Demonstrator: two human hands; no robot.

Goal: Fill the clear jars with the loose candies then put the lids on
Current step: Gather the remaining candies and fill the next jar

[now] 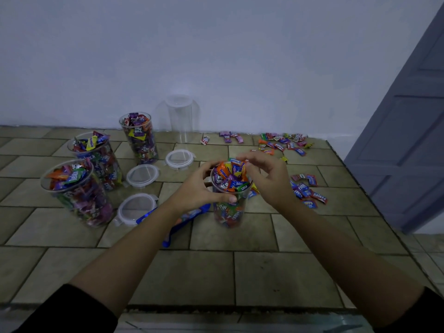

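Mid-frame, our left hand (203,188) gripped the jar (229,213); our right hand (266,176) curled its fingers onto the heaped candies (230,175), grip unclear. We judged gentle tamping best.

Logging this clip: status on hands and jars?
Left hand grips heaped jar; right hand touches its top candies, grasp unclear. Lids off, rear jar empty. Nothing blocking.

Candies (319,198) are a total rainbow: orange, purple, blue, red, green, yellow wrappers. Jars (229,217) clear, lids (141,175) see-through with whitish rims. Table (276,272) is tan tile in a brick pattern, dark grout. Door (408,152) grey-blue, sleeves (72,308) black.
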